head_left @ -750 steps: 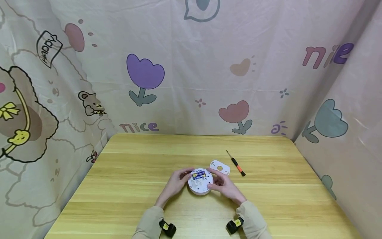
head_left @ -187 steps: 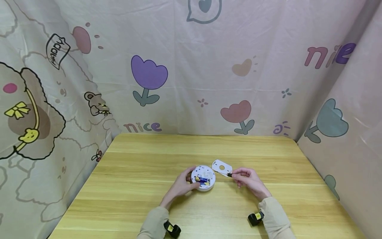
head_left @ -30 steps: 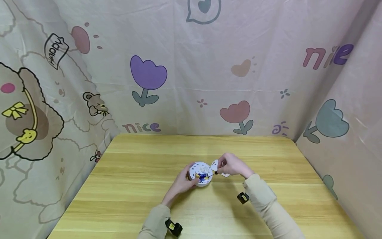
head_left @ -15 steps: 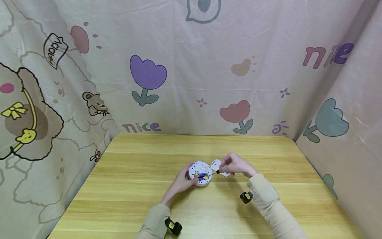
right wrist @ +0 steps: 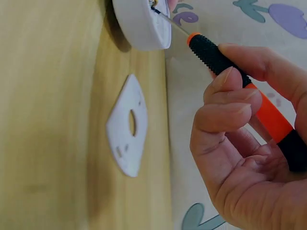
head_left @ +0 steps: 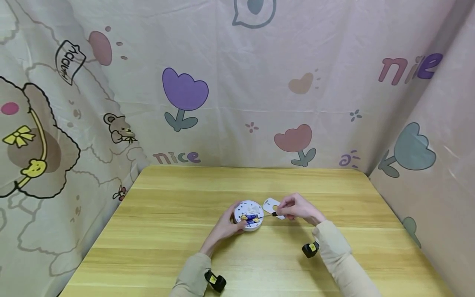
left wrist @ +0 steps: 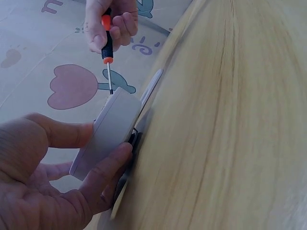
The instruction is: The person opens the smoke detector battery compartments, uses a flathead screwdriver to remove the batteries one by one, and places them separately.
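While the L hand (head_left: 224,228) grips the round white unit (head_left: 249,210), batteries (head_left: 253,218) up, over the table (head_left: 185,206), the R hand (head_left: 301,208) pinches a screwdriver (right wrist: 216,56) w/ its tip at the batt. end. To my eye, the step's prob. driver work there; next move calls for a steady hold & light pressure. White plate (right wrist: 122,132) lies nearby.
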Available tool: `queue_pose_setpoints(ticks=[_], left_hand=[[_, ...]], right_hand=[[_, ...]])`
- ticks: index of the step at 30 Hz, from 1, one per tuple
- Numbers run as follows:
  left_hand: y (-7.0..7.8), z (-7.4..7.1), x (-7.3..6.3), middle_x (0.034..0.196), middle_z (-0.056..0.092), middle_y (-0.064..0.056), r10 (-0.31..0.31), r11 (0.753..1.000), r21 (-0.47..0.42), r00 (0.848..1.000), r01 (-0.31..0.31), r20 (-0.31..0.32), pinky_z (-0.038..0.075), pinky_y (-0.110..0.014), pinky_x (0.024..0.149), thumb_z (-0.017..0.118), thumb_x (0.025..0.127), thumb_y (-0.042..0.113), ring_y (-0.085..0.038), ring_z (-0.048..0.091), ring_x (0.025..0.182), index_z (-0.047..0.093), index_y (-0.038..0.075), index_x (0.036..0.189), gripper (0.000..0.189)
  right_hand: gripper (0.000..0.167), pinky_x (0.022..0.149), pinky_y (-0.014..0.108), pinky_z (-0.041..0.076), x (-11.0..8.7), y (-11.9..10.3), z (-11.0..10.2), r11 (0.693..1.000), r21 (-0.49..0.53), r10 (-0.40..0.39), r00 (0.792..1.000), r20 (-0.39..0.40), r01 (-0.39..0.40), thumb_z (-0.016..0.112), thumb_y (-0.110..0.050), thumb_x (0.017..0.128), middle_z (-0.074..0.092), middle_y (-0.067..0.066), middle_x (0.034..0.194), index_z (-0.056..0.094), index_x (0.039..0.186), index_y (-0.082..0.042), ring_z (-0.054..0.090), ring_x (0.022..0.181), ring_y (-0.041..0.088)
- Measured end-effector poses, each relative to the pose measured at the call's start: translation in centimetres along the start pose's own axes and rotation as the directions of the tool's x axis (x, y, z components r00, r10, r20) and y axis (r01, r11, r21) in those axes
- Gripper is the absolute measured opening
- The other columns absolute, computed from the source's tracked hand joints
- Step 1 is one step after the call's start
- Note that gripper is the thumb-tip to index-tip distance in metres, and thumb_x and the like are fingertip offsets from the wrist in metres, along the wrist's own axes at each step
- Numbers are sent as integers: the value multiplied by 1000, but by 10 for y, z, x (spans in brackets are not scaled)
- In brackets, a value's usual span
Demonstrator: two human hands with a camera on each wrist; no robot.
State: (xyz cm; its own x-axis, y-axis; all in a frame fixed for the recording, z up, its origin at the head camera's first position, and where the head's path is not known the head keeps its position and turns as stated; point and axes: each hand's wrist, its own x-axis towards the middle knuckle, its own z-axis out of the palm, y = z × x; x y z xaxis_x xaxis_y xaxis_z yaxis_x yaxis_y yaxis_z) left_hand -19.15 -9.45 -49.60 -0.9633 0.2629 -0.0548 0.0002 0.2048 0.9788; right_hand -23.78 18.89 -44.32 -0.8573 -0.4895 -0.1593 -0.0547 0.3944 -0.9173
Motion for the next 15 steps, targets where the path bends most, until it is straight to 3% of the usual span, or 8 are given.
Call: queue_pose_setpoints(ticks=[9, 15], left_hand=[[0, 0, -1, 148, 38, -41, -5, 1000, -14, 1000, 5, -2, 65, -42, 82, 70, 87, -4, -52, 54, 124, 30, -1, 155, 79], [0, -1, -2, 148, 37, -42, -1, 1000, -19, 1000, 1, 8, 65, -42, 81, 70, 87, -4, -52, 54, 124, 29, -3, 155, 80]], right_hand=[[27, 51, 16, 46, -3, 19, -4, 987, 161, 10, 1000, 21, -13, 69, -6, 90, 69, -2, 72, 64, 105, 16, 52, 55, 4], [14, 52, 16, 46, -7, 24, -4, 977, 212, 21, 999, 31, -27, 71, -9, 90, 73, -1, 80, 71, 100, 2, 53, 56, 4]])
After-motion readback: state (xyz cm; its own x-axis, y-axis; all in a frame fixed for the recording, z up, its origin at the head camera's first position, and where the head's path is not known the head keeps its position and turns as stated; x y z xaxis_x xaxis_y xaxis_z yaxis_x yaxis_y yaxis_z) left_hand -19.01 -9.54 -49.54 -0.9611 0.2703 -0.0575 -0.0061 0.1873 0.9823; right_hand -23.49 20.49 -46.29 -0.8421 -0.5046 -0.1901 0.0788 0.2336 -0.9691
